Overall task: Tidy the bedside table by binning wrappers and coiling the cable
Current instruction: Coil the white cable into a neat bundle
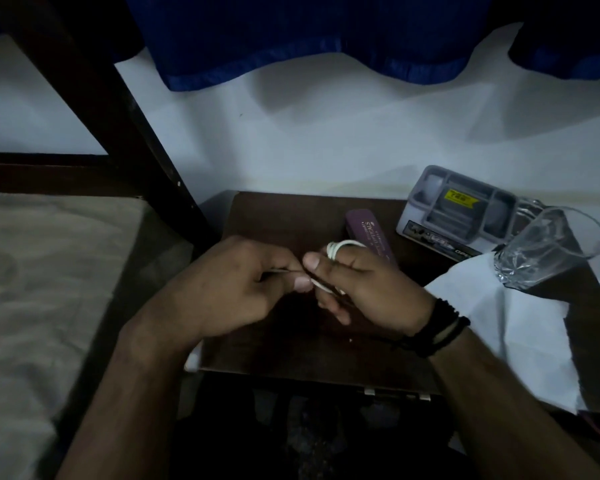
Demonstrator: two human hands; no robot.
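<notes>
White cable (pixel 340 244) looped round right hand (pixel 361 285), left hand (pixel 229 289) pinching its end.

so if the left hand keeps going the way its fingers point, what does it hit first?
Likely the right hand: the left hand points rightward at it, both gripping the white cable. They look nearly touching; depth unclear.

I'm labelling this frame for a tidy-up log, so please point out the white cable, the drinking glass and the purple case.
white cable (pixel 340 244), head view: on the loops wound round the right hand's fingers.
drinking glass (pixel 548 251), head view: on its clear side wall.
purple case (pixel 369 227), head view: on its printed lid.
</notes>
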